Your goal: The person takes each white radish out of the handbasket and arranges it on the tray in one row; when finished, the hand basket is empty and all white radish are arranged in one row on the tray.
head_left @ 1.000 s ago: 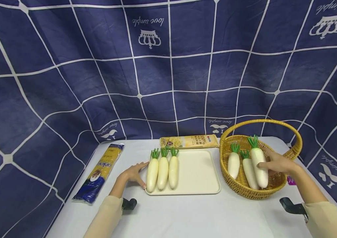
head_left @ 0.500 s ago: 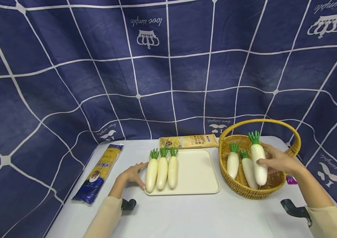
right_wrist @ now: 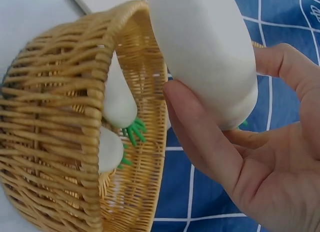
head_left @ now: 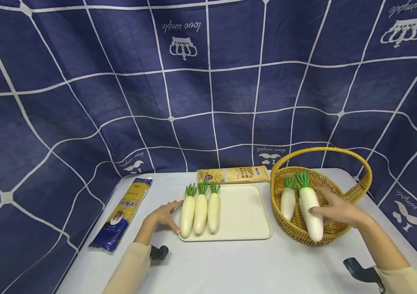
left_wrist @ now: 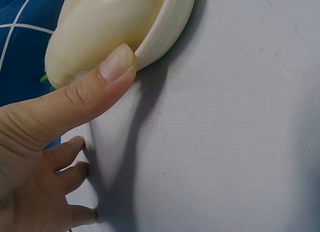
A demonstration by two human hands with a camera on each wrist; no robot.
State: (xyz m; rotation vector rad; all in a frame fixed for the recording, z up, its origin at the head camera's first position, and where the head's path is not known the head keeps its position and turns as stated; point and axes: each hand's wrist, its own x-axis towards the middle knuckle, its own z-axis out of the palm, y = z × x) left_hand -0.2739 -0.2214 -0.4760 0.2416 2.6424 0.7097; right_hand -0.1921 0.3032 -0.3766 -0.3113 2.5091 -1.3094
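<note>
My right hand (head_left: 335, 208) grips a white radish (head_left: 310, 212) with a green leafy top, held over the wicker basket (head_left: 297, 237). In the right wrist view the held radish (right_wrist: 207, 56) sits between thumb and fingers, above the basket's rim. A second white radish (head_left: 288, 203) lies inside the basket; another (right_wrist: 111, 149) is visible there in the right wrist view, mostly hidden by the held one in the head view. My left hand (head_left: 162, 215) is at the left edge of a cream tray (head_left: 245, 212), its thumb touching the near-left corner (left_wrist: 165, 36).
Three white radishes (head_left: 200, 214) lie side by side on the tray's left part. Behind the tray is a yellow noodle packet (head_left: 233, 174). A blue and yellow pasta packet (head_left: 122, 214) lies at left. The basket's tall handle (head_left: 322, 149) arches over it.
The right hand has lifted the radish from the basket, then carried it left and a little nearer, over another radish. The left hand has stayed at the tray's edge.
</note>
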